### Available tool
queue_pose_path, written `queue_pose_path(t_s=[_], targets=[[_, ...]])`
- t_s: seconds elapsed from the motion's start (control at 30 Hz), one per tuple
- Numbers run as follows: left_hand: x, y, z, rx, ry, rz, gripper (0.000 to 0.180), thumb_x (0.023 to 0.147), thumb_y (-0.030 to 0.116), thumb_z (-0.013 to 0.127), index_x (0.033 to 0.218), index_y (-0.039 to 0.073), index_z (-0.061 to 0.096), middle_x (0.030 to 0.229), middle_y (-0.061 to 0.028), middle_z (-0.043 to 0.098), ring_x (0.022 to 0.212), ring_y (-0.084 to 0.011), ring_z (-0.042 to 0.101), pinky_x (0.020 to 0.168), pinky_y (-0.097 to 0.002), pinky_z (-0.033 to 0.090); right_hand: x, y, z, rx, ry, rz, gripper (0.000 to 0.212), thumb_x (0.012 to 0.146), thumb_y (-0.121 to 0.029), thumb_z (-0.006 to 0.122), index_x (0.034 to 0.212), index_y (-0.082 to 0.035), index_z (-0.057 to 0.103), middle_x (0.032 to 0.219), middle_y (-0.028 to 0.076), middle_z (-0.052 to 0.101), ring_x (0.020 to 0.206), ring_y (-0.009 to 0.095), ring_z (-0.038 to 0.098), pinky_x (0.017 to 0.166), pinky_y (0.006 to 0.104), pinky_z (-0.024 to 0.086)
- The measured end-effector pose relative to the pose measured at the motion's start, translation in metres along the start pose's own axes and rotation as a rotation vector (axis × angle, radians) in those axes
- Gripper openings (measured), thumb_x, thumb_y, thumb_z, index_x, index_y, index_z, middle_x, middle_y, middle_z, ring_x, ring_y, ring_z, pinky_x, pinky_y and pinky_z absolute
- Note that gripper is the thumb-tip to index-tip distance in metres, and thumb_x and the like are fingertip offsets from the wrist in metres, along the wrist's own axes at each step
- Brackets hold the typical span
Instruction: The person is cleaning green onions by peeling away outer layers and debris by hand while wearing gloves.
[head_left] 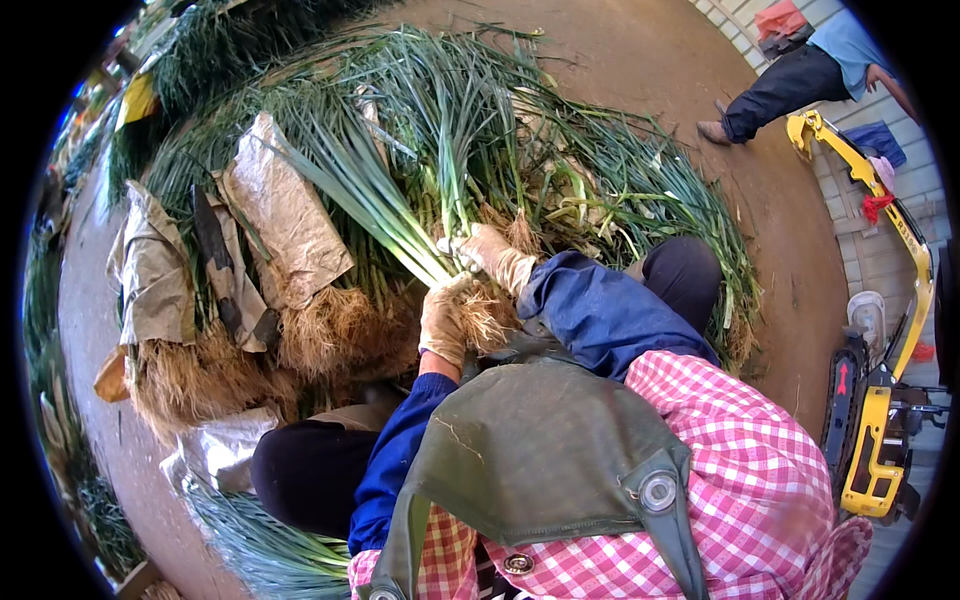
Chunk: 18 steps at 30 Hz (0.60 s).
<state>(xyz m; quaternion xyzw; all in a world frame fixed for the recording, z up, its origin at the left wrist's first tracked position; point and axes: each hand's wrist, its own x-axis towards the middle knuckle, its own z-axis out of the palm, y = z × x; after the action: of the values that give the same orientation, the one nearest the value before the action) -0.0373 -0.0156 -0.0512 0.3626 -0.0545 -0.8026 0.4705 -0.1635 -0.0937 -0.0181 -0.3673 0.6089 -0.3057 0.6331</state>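
My left hand [444, 322], in a tan work glove, is closed around the pale lower stalks of a bunch of long green onions [395, 225], just beside their stringy roots [487, 317]. The bunch slants away up and to the left. Close by on the right, my gloved right hand [494, 256] is closed on pale stalks of green onions [452, 190] whose leaves point away from me. Its fingertips are partly hidden among the stalks. Both hands are nearly touching, in front of my green apron [530, 450].
A large heap of green onions [640, 190] lies ahead. To the left are root-ended bundles in brown paper wraps [285, 215] and a silvery sheet [222, 450]. More onions [265, 540] lie at lower left. At right are a yellow mini excavator [872, 450] and another person's leg [780, 95].
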Motion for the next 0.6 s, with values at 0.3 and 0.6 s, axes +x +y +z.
queue_pose_path(t_s=[0.3,0.6], targets=[[-0.014,0.006,0.022,-0.128,0.221,-0.006,0.013,0.081,0.002,0.060,0.093,-0.003,0.062,0.074,-0.0114,0.062,0.061,-0.0232,0.062,0.052,-0.0333,0.053,0.001,0.007,-0.009,-0.021,0.188,0.012,0.011,0.086,-0.016,0.063,0.090,-0.006,0.061,0.066,0.002,0.060,0.049,0.011,0.055,0.040,0.0249,0.043],[-0.019,0.012,0.035,-0.183,0.052,0.077,0.013,0.083,0.004,0.057,0.093,-0.003,0.061,0.082,-0.0125,0.066,0.070,-0.0225,0.064,0.062,-0.0328,0.054,0.058,-0.012,-0.073,-0.857,0.635,-0.043,0.027,0.082,-0.030,0.063,0.097,-0.008,0.060,0.081,0.012,0.066,0.074,0.029,0.065,0.067,0.0401,0.049]])
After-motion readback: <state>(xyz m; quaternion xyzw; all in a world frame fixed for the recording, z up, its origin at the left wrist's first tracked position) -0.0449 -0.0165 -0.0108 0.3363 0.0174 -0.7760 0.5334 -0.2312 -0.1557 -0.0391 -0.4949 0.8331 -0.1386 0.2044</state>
